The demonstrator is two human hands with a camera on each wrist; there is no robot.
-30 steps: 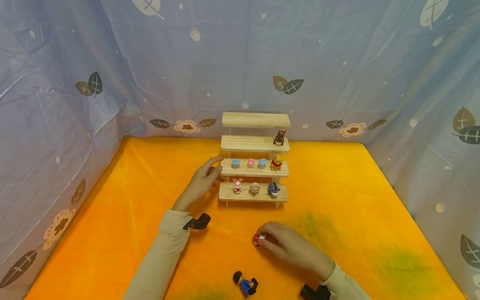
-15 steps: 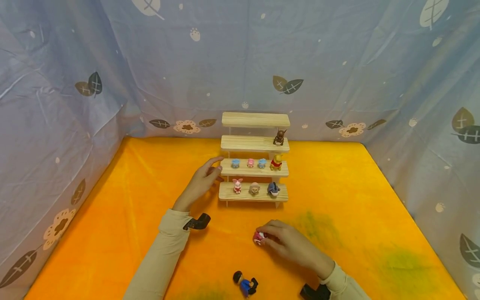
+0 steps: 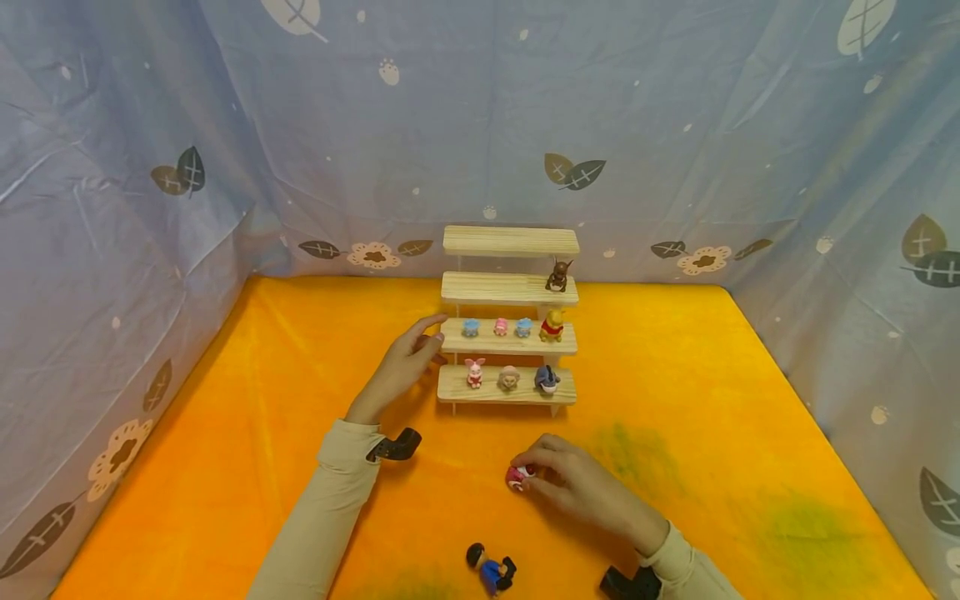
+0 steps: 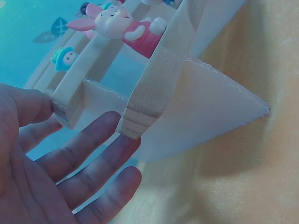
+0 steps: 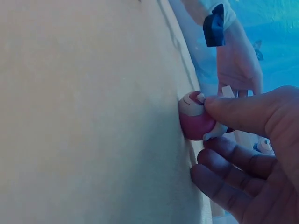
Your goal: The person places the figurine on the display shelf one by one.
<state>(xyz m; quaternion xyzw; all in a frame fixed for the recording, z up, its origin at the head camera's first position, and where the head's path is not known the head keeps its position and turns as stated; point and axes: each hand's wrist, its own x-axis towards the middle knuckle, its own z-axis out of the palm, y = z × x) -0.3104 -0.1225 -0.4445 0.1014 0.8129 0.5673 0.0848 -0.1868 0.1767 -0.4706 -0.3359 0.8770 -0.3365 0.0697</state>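
On the orange cloth my right hand [image 3: 573,483] pinches a small magenta-and-white figurine [image 3: 518,477] between thumb and fingers. In the right wrist view the figurine [image 5: 197,123] has a round magenta body and sits right at the cloth. My left hand [image 3: 405,362] rests at the left end of a four-step wooden display stand [image 3: 480,396]. Its fingers, loosely extended, touch the plank ends in the left wrist view, near a pink piglet figurine [image 4: 133,30]. On the lowest step, a beige figurine [image 3: 509,378] and a blue-grey donkey figurine [image 3: 547,380] stand beside the piglet.
A yellow bear figurine in red [image 3: 552,327] shares the second step with several tiny blue and pink figures [image 3: 501,327]. One step higher sits a brown figurine [image 3: 557,276]. A dark-haired figurine in blue [image 3: 491,571] lies near the front. Patterned curtains [image 3: 480,125] surround the cloth.
The figurine in my right hand has turned slightly, showing more of its magenta and white sides, and the fingers have shifted a little. My left hand stays at the stand.
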